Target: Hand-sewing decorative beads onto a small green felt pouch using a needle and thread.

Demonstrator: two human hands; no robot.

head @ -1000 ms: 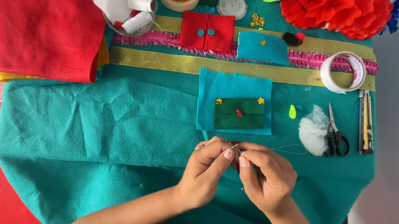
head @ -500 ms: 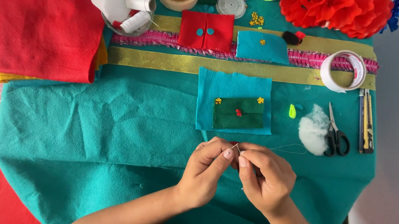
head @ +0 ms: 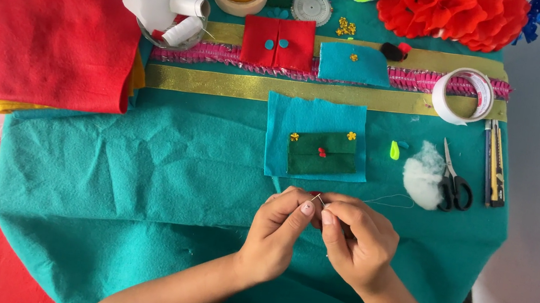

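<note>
Head view: I see both hands meet over the teal cloth on the bench. My left hand and right hand each pinch narrow on a needle, held close, likely for threading. Thread trails right of the grip; a felt patch lies just beyond it.

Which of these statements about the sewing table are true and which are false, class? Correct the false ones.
1. Both hands pinch a needle together. True.
2. The scissors lie left of the hands. False: they lie on the right, beside white stuffing.
3. The green felt piece rests on a blue felt square. True.
4. The folded red cloth lies under the left hand. False: it lies at the far left.
</note>
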